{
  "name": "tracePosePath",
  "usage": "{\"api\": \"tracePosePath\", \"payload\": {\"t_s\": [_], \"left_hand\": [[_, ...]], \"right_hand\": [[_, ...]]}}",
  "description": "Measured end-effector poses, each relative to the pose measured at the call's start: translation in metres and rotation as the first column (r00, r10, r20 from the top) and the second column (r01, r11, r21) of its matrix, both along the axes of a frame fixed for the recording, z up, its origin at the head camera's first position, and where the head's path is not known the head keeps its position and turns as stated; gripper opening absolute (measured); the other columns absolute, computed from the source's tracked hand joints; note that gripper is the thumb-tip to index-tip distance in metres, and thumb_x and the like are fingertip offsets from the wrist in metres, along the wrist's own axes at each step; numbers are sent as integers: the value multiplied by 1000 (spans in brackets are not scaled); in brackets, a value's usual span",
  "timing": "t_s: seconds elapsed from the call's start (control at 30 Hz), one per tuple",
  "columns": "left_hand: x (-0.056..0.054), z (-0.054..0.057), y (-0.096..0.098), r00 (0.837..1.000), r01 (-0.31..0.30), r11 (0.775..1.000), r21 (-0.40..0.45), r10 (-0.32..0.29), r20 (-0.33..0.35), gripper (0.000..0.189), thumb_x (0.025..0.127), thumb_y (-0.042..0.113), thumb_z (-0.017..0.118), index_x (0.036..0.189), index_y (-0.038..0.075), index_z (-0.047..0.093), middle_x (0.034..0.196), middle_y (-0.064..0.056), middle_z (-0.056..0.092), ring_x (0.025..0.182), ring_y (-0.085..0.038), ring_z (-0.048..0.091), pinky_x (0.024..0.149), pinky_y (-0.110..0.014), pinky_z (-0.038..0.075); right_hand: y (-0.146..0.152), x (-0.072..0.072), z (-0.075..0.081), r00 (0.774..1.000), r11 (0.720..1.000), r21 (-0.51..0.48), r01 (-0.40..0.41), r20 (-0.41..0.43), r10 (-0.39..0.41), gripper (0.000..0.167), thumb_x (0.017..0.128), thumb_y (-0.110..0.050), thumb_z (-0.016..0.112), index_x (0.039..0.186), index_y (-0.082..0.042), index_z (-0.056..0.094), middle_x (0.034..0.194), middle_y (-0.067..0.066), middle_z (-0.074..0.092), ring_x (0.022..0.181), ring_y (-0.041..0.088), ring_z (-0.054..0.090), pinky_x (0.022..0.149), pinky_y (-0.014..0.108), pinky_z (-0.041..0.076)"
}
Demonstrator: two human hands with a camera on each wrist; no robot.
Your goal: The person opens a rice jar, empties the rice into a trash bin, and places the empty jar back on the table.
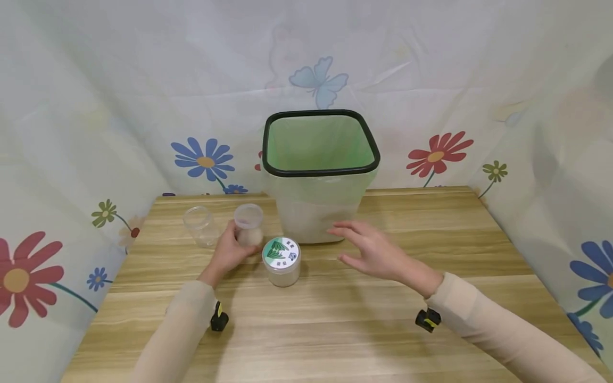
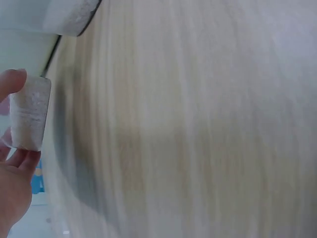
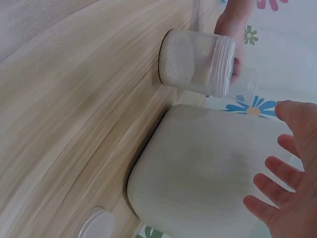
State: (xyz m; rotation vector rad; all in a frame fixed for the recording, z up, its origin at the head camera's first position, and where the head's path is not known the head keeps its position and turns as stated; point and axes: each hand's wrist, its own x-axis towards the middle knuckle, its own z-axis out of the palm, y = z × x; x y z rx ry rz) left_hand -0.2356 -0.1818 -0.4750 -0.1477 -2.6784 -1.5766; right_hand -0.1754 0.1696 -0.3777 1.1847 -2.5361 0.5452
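My left hand [image 1: 232,249] grips a clear plastic jar [image 1: 249,223] with white contents in its lower part. In the left wrist view its thumb and fingers lie on opposite sides of this jar [image 2: 30,114]. Just right of it stands another jar [image 1: 283,274] with whitish contents and a green-and-white label on its top. An empty clear jar [image 1: 200,229] stands to the left of the left hand. My right hand [image 1: 371,249] hovers at the bin's front right with spread fingers, holding nothing. In the right wrist view, its palm [image 3: 297,198] shows beside the bin.
A tall, pale green bin [image 1: 321,207] with a black rim stands at the back middle of the wooden table [image 1: 306,330]. A small white round lid-like thing [image 3: 98,225] appears at the right wrist view's lower edge. A flower-printed curtain [image 1: 206,106] encloses the table's back and sides.
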Motion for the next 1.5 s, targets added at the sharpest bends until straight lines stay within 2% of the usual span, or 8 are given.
{"api": "tracePosePath", "payload": {"t_s": [0.17,0.27,0.4,0.67,0.9,1.2,1.43,1.5], "left_hand": [[5,14,-6,999,29,998,-54,-31,-29,73,68,10,78,128,4,37,124,-17,50,111,-33,49,94,-50,42],[9,22,-10,996,51,993,-107,-57,-61,73,69,11,79,129,4,38,123,-17,51,109,-32,50,92,-50,43],[15,33,-14,990,71,988,-138,-87,-113,73,67,11,80,127,3,40,120,-17,52,106,-33,51,88,-50,45],[33,54,-20,981,95,984,-153,-118,-152,74,66,12,81,128,6,41,120,-15,52,107,-31,51,88,-51,45],[51,66,-14,972,128,970,-209,-164,-167,74,66,13,81,130,10,42,123,-8,50,108,-26,50,87,-50,46],[64,79,-1,940,149,957,-249,-215,-264,73,64,13,83,128,13,46,121,-7,50,107,-23,50,84,-46,49],[66,88,12,914,151,947,-284,-243,-324,75,62,14,84,128,12,48,122,-8,51,110,-24,49,88,-46,47],[66,88,17,906,151,947,-285,-248,-344,74,61,14,84,127,11,49,121,-8,52,109,-23,50,88,-44,47]], "right_hand": [[-4,1,2,999,1000,10,-24,-21,24,57,77,-25,72,129,-12,51,131,11,51,116,26,51,93,42,46],[-7,2,3,999,999,14,-33,-30,33,60,76,-24,73,131,-13,50,132,12,49,117,27,50,92,42,46],[-11,4,3,999,999,16,-37,-15,37,64,76,-22,74,133,-14,47,135,13,46,120,27,47,94,42,45],[-17,8,5,999,999,-19,-34,3,34,70,75,-21,75,137,-14,43,141,13,39,124,28,43,94,44,45],[-24,9,10,1000,999,-38,-31,0,31,74,74,-22,75,138,-13,40,139,15,40,123,28,44,93,44,45],[-34,10,15,1000,998,-60,7,9,-7,76,74,-26,75,139,-14,38,130,11,46,115,24,49,91,40,47],[-42,4,25,1000,990,-142,2,18,0,76,73,-25,76,138,-9,39,125,13,49,108,24,52,89,38,47],[-43,2,29,999,988,-156,5,44,2,76,74,-25,76,138,-9,39,125,12,49,104,22,53,83,34,50]]}}
